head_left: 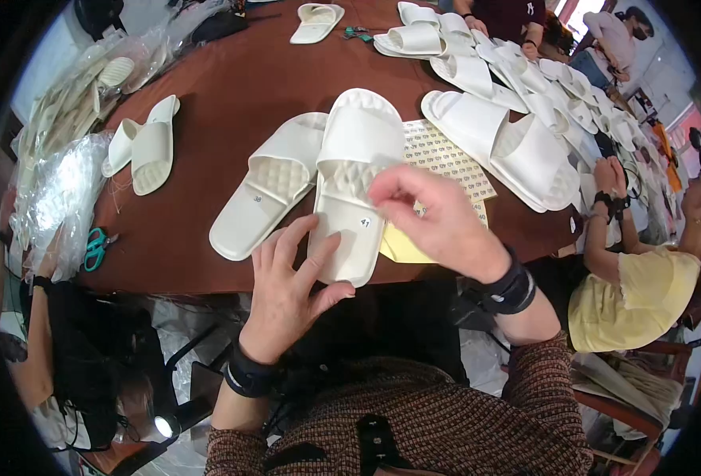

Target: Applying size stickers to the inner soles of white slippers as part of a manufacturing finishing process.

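Note:
A white slipper (355,246) lies in front of me, toe away, with a small round sticker (365,223) on its heel area. My left hand (287,282) rests open against the slipper's left heel edge, fingers spread. Over the slipper's right side hovers my right hand (438,218), thumb and forefinger pinched together; whatever they may hold is too small to make out. Another white slipper (243,226) lies tilted to the left, partly under the first one. To the right, sheets of small printed stickers (450,159) lie beside yellow backing paper (404,248), partly hidden by my right hand.
Large white slippers (517,151) lie to the right, with many more piled behind them. A slipper pair (148,147), teal scissors (97,248) and clear plastic bags (73,198) are at left. Another pair (316,22) lies far back. Co-workers sit on both sides.

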{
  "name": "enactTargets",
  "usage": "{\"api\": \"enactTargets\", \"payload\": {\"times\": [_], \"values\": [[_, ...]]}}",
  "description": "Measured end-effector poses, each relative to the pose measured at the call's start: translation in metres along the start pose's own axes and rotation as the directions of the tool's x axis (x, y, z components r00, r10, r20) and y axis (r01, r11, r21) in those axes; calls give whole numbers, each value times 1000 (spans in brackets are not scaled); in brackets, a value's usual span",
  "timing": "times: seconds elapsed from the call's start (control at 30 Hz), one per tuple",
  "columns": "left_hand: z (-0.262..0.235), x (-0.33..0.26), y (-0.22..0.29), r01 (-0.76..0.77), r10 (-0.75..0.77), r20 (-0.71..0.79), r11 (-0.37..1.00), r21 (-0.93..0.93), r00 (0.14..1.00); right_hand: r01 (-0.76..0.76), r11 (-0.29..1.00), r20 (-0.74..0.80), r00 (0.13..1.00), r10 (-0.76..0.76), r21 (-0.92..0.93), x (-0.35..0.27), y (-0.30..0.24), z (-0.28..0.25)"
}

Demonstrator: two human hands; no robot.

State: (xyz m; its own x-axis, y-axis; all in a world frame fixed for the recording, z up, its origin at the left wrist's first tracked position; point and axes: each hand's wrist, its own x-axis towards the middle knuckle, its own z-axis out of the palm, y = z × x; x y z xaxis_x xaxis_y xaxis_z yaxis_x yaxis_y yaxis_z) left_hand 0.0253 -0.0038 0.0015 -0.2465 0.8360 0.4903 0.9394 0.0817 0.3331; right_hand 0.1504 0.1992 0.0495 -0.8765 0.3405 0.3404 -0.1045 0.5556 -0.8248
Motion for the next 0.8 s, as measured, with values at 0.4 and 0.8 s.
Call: {"api": "enactTargets", "payload": {"times": [0.4, 0.8], "values": [[8, 2, 1, 48, -47, -30, 999, 21, 998, 27, 996, -99, 994, -35, -82, -8, 28, 29], [14, 1, -3, 40, -39, -82, 999, 14, 996, 19, 988, -160, 986, -43, -150, -8, 26, 39]]}}
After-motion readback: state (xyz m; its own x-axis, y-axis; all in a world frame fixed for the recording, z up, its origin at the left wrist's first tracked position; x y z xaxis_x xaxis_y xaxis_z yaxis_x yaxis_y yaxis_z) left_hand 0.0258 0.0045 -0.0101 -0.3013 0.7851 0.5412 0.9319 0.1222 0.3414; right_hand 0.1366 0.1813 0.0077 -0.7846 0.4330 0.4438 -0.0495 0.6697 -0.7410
